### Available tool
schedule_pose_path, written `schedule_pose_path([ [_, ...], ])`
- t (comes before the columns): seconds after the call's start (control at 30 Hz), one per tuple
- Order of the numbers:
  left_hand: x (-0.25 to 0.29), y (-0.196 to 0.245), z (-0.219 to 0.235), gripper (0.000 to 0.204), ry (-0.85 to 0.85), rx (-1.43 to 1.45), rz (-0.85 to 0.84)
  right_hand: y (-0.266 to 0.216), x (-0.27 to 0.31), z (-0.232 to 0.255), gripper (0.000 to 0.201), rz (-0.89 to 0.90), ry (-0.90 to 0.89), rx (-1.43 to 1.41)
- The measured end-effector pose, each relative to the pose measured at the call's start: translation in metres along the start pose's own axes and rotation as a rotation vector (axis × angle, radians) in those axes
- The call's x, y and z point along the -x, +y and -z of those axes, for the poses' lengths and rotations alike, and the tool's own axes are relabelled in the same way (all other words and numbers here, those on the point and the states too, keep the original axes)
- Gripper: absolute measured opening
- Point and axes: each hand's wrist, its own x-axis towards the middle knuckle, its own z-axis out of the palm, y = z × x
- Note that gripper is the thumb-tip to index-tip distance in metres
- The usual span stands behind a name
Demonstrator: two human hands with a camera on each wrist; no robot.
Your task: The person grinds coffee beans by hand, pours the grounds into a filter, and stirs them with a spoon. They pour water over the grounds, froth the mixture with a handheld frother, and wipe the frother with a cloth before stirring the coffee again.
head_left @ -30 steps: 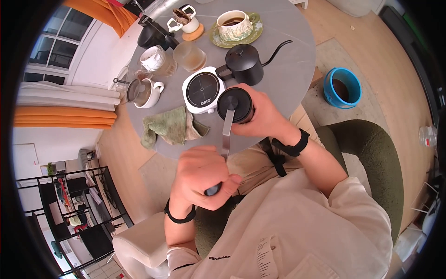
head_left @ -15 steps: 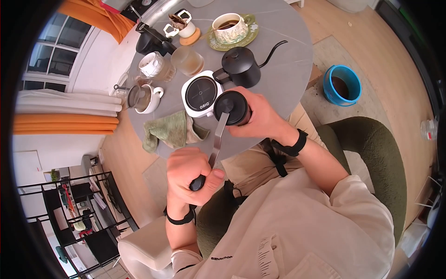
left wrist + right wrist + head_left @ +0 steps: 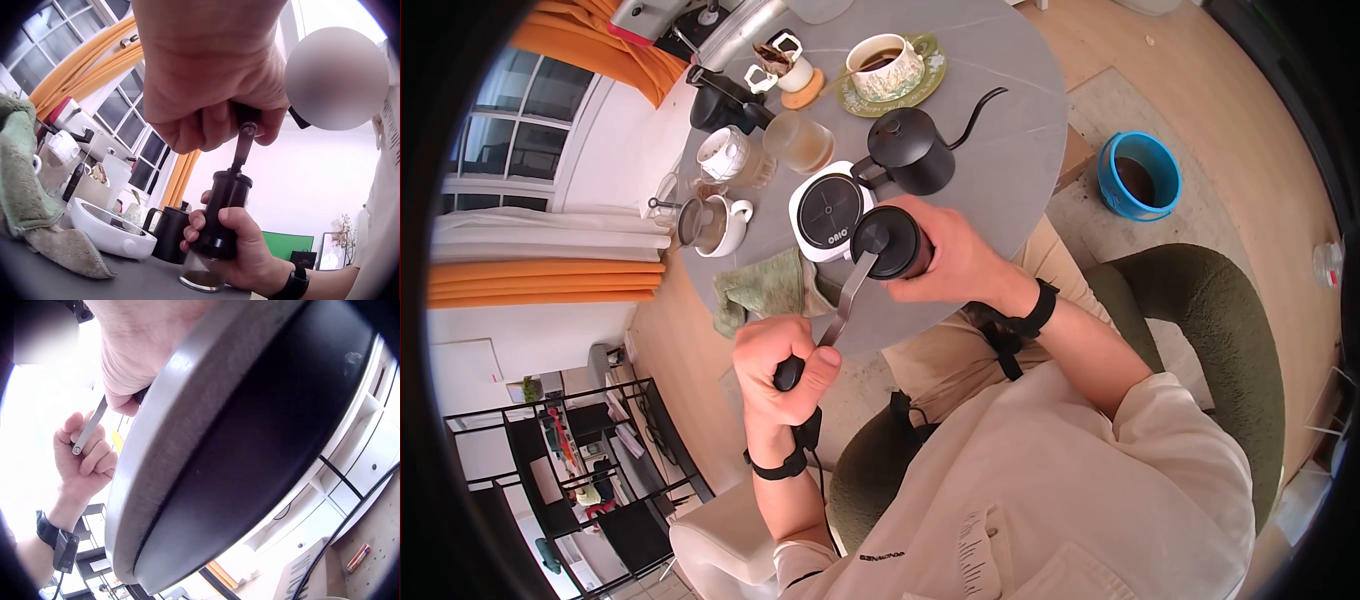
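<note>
A black hand grinder [image 3: 892,243] with a metal crank [image 3: 850,300] is held over the table's near edge. The right hand [image 3: 955,250] grips its body from the side. Curled round the black knob [image 3: 789,373] at the crank's end is the left hand [image 3: 778,368]. In the left wrist view the grinder [image 3: 226,206] stands nearly upright, its clear lower cup [image 3: 203,272] showing dark contents. The right wrist view shows the left hand [image 3: 84,453] on the crank [image 3: 92,427]; the table edge hides the grinder's body.
On the table [image 3: 1000,150] stand a white scale [image 3: 830,212], black kettle [image 3: 912,150], green cloth [image 3: 765,290], glass cup [image 3: 798,142], glass jar [image 3: 745,160], white mug [image 3: 732,228] and a patterned cup [image 3: 884,68] on a green saucer [image 3: 925,88]. A blue bucket [image 3: 1140,175] sits on the floor.
The left hand and crank knob have swung left and away from the body, still held. The right hand keeps its grip on the grinder, and the head view has shifted slightly.
</note>
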Motion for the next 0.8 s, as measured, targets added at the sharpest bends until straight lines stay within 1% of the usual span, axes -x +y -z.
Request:
schedule_pose_path([
  [0.1, 0.001, -0.003, 0.003, 0.042, -0.005, 0.008, 0.012, 0.002, 0.001, -0.001, 0.066, 0.022, 0.009, 0.009],
  [0.17, -0.001, -0.002, 0.004, 0.042, 0.002, 0.007, 0.034, 0.001, 0.000, 0.000, 0.066, 0.005, 0.002, 0.001],
  [0.27, -0.003, -0.008, 0.009, 0.037, 0.038, -0.012, 0.076, 0.003, 0.001, -0.001, 0.066, 0.004, 0.000, -0.006],
  [0.4, -0.011, -0.012, 0.012, 0.037, 0.073, -0.016, 0.094, 0.002, 0.001, -0.001, 0.064, 0.009, 0.002, -0.018],
  [0.5, -0.019, -0.016, 0.016, 0.037, 0.067, -0.017, 0.119, 0.001, 0.000, 0.000, 0.059, -0.006, 0.013, -0.056],
  [0.6, -0.027, -0.018, 0.020, 0.036, 0.069, -0.041, 0.145, 0.001, 0.000, 0.001, 0.059, 0.003, 0.020, -0.034],
  [0.8, -0.039, -0.038, 0.029, 0.034, 0.083, -0.048, 0.180, 0.003, -0.001, -0.002, 0.060, 0.062, 0.031, -0.010],
])
